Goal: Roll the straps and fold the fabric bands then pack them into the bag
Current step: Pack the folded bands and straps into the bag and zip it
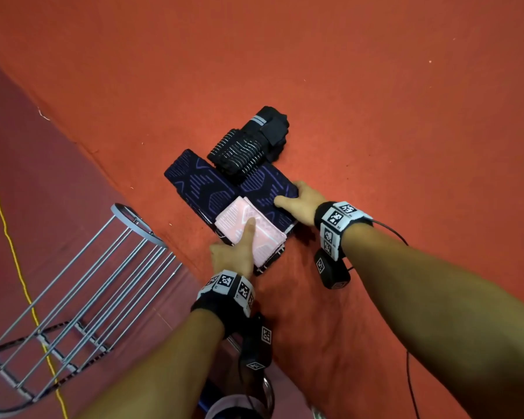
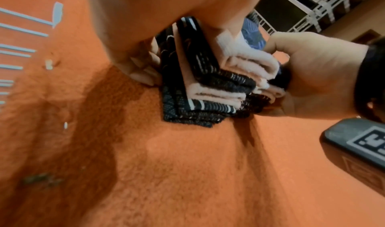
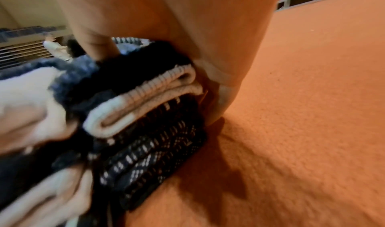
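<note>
A stack of folded fabric bands (image 1: 224, 189) lies on the orange carpeted surface: dark navy bands with purple marks below, a pink band (image 1: 242, 219) on top at the near end. My left hand (image 1: 239, 240) grips the stack's near end, thumb on the pink band and fingers (image 2: 143, 75) against the side. My right hand (image 1: 291, 195) grips the right end, thumb on top and fingers (image 3: 220, 89) down the side. In the left wrist view the stack's layers (image 2: 210, 92) show between both hands. Black rolled straps (image 1: 251, 143) lie on and behind the stack's far end. No bag is identifiable.
A grey metal wire rack (image 1: 82, 282) stands at the lower left, off the carpet's diagonal edge (image 1: 109, 173). A yellow cord (image 1: 11, 243) runs along the darker floor there. Open orange carpet (image 1: 375, 86) spreads behind and to the right of the stack.
</note>
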`<state>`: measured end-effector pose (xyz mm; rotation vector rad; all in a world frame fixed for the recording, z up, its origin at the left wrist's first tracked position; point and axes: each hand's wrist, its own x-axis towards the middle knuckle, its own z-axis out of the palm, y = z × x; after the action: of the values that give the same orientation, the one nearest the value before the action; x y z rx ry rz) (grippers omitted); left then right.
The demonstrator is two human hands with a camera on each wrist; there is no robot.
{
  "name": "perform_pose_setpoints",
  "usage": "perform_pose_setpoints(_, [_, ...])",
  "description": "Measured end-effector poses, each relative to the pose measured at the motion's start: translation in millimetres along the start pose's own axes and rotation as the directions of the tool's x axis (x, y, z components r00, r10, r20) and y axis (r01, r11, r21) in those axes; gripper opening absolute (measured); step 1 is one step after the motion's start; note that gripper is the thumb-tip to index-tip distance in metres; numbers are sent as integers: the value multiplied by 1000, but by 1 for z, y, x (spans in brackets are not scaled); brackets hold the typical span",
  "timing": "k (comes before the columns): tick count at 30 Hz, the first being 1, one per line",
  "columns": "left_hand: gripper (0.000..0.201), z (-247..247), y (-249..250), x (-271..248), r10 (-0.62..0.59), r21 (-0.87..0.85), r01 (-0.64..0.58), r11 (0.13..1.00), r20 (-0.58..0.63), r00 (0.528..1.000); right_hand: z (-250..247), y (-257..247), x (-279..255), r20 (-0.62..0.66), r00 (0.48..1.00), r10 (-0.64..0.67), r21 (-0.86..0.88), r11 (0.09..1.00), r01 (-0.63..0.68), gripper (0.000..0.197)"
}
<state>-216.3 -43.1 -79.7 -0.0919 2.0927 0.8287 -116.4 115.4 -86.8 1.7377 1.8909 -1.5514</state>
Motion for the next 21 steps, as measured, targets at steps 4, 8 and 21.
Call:
perform_pose_setpoints(4, [106, 2, -4, -7, -20, -53, 22, 998, 50, 999, -9, 10, -3, 133, 984, 116, 133, 982, -134, 46])
perform_pose_setpoints(8, [91, 13, -16, -21, 26, -39, -22, 999, 94, 995, -18, 44, -25, 179, 969, 172, 168, 965, -202, 36])
perform_pose_setpoints(21, [62, 118, -29, -116, 269, 104, -321, 941, 342, 900, -80, 185, -143, -238, 959, 157, 552, 834, 0, 41])
